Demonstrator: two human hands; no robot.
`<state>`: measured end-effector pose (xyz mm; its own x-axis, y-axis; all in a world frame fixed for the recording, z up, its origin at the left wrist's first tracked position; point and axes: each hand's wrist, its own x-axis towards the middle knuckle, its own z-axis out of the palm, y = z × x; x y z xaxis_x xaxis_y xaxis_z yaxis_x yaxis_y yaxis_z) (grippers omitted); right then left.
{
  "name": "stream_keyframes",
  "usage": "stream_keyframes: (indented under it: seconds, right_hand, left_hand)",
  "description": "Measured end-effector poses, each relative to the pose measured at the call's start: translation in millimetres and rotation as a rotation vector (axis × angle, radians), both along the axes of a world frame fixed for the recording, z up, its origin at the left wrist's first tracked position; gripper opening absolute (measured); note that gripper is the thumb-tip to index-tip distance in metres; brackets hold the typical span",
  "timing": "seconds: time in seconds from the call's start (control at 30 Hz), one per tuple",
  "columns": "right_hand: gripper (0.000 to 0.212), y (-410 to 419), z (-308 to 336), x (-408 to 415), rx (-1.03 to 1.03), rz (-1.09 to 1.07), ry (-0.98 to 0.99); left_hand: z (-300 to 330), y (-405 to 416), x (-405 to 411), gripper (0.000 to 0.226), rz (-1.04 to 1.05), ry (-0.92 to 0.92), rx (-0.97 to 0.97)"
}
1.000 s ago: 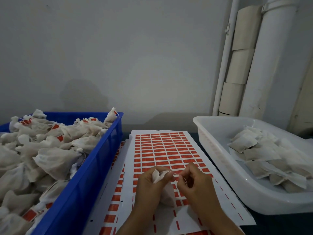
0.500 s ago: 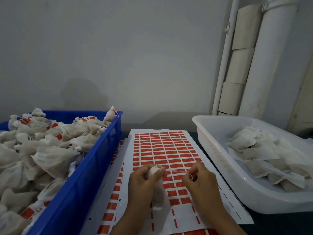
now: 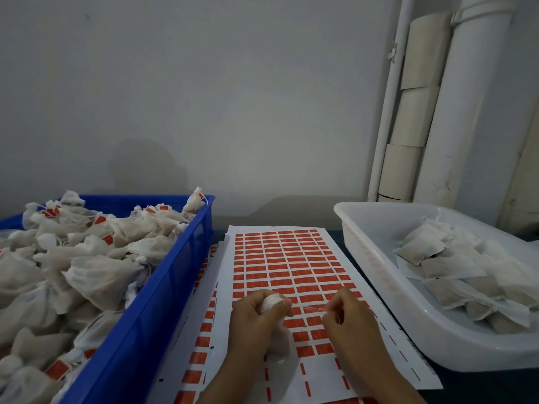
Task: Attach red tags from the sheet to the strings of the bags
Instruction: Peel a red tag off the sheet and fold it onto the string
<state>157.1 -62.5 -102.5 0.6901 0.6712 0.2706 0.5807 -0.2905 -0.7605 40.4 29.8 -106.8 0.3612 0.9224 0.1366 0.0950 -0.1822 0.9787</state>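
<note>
A white sheet (image 3: 287,262) printed with rows of red tags lies on the table between two bins. Above its near part, my left hand (image 3: 256,319) grips a small white cloth bag (image 3: 271,301), whose gathered top shows between my thumb and fingers. A thin string (image 3: 313,309) runs taut from the bag to my right hand (image 3: 345,314), which pinches its end. Both hands hover just over the red tags.
A blue bin (image 3: 140,316) on the left is heaped with white bags, several bearing red tags. A white tray (image 3: 388,290) on the right holds flat bags. More tag sheets lie under the top one. White pipes stand at the back right.
My hands have moved apart and lower over the sheet. The string, bunched between them a second ago, is now stretched straight between bag and right hand.
</note>
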Motion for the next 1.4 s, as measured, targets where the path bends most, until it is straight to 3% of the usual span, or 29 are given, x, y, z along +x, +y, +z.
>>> stream_keyframes:
  seconds: [0.17,0.3,0.37,0.4,0.47,0.53,0.83,1.1,1.27,1.4]
  right_hand:
    - [0.006,-5,4,-7,0.292,0.092,-0.066]
    - [0.083,2,6,-17,0.209,0.263,0.029]
    - [0.093,6,3,-18,0.143,0.331,0.007]
    - [0.081,7,3,-19,0.089,0.328,-0.037]
    - [0.034,6,-1,-15,0.072,0.261,-0.115]
    - [0.014,5,-3,-12,0.119,0.251,-0.125]
    - [0.021,0,-3,-13,0.132,0.317,-0.113]
    - [0.006,-1,-3,-10,0.182,0.192,-0.153]
    - [0.009,-2,-4,-10,0.184,0.146,-0.224]
    - [0.007,-2,-3,-11,0.186,0.099,-0.222]
  left_hand:
    - [1,-6,0,0.006,-0.096,-0.004,0.029]
    - [3,-13,1,0.006,-0.143,-0.025,0.09]
    - [3,-13,1,0.007,-0.129,-0.037,0.106]
    - [3,-12,1,0.008,-0.122,-0.04,0.106]
    - [2,-11,2,0.007,-0.109,-0.04,0.103]
    - [1,-9,2,0.007,-0.095,-0.03,0.104]
    - [1,-10,1,0.008,-0.108,-0.032,0.131]
    - [2,-10,0,0.016,-0.212,0.043,0.111]
    - [5,-8,-3,0.014,-0.307,0.144,0.135]
    - [14,-8,-10,0.034,-0.368,0.052,0.009]
